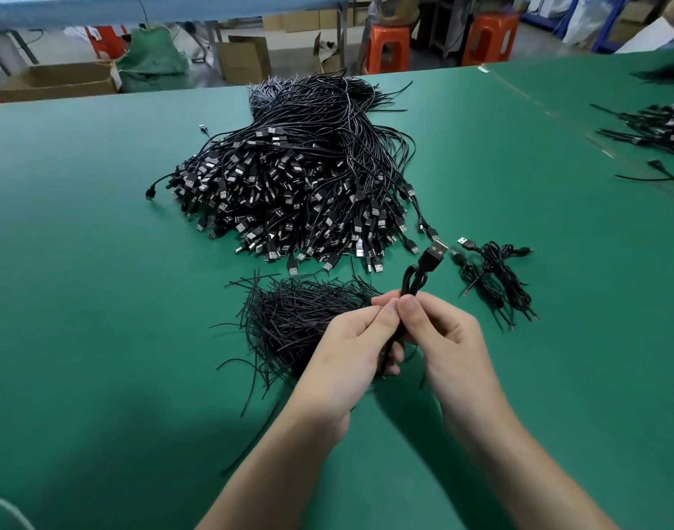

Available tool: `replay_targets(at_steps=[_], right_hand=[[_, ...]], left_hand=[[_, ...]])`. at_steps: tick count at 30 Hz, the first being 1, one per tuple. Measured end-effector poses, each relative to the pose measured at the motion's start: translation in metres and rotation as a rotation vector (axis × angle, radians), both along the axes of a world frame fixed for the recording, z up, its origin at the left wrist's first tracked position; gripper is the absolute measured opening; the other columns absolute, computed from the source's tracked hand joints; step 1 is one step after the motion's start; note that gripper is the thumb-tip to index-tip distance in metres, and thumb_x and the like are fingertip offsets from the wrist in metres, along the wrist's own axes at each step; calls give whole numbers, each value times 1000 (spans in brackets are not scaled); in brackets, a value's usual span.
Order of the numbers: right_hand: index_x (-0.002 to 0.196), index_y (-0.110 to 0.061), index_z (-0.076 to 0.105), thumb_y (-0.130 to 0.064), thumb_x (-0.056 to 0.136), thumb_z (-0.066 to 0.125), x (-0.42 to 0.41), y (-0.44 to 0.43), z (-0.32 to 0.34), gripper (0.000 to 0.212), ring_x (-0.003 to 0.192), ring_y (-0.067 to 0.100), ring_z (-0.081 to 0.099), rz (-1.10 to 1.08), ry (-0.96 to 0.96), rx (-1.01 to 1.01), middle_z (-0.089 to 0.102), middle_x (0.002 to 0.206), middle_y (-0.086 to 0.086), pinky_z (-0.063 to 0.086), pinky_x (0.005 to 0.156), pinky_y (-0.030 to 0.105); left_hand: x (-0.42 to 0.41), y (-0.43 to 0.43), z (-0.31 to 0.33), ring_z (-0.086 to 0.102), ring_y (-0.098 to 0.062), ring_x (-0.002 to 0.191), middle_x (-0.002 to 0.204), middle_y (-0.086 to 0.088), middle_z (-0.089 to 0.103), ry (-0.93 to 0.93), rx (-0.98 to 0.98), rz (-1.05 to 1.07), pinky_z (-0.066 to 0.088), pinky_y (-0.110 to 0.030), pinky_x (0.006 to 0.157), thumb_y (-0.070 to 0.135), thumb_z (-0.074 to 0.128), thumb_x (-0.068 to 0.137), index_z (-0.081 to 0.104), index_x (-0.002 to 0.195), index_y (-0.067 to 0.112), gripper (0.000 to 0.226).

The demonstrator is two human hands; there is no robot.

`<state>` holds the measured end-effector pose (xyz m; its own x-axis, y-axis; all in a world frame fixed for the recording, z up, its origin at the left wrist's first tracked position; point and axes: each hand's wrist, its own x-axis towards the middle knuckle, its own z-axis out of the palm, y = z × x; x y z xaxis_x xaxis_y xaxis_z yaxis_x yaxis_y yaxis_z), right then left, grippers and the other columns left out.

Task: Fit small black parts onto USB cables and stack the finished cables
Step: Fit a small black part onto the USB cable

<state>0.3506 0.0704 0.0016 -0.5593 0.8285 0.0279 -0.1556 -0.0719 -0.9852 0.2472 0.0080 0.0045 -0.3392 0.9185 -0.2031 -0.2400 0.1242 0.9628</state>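
A folded USB cable (427, 263) is held up just in front of the near right corner of the large heap (308, 177) of loose cables. It is black and doubled into a slim bundle, and its metal-tipped plug (438, 247) rises tilted, pointing away from the person. The left hand (350, 338) pinches the bundle between thumb and forefinger, with the other fingers curled beneath. The right hand (448, 334) presses its thumb on the bundle from the other side, fingers curled behind it. Whether a small black part already sits on the cable, I cannot tell.

Directly in front of the heap, close to its near edge, lies a loose pile of thin black ties (289, 323); the left hand overlaps its right end. A few finished cables (492, 277) lie bundled together just right of the heap's near right corner, apart from it.

Everything rests on a green table (98, 300). A faint seam (538, 105) crosses the surface to the right of the heap, and past it, well apart from the heap, lies a second heap (656, 124) of cables.

Left of the heap and nearer than the ties, the green surface stretches broadly. The table's far edge runs just behind the heap. Beyond that edge stand cardboard boxes (243, 59), a green sack (151, 65) and two orange stools (389, 47).
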Motion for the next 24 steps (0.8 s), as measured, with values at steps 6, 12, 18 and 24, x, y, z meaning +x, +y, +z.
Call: replay_targets(at_steps=[6, 12, 18, 24], right_hand=[[94, -11, 77, -37, 94, 59, -4, -3, -1, 32, 85, 17, 71, -51, 11, -17, 78, 95, 9, 56, 70, 25], [75, -27, 73, -30, 103, 54, -4, 3, 1, 34, 81, 11, 69, -116, -80, 101, 78, 89, 3, 52, 74, 19], [79, -21, 65, -32, 108, 47, 7, 15, 4, 36, 72, 18, 73, -160, -185, 154, 77, 79, 3, 57, 65, 29], [76, -20, 55, -32, 108, 43, 4, 10, 2, 36, 46, 16, 48, -86, -279, 219, 64, 64, 1, 40, 47, 28]], left_hand=[[-12, -5, 0, 68, -12, 94, 103, 0, 77, 95, -6, -100, 55, -36, 92, 30, 47, 111, 79, 98, 17, 36], [-25, -13, 4, 58, -17, 77, 84, -3, 71, 631, -84, -135, 51, -37, 77, 40, 52, 102, 71, 90, 10, 38], [-68, -29, 19, 58, 5, 73, 74, 27, 62, 1216, -326, 125, 38, -14, 63, 37, 71, 95, 78, 92, 38, 7], [-86, -40, 17, 54, 3, 66, 67, 23, 60, 1437, -512, 122, 31, -16, 52, 47, 79, 85, 76, 81, 37, 11]])
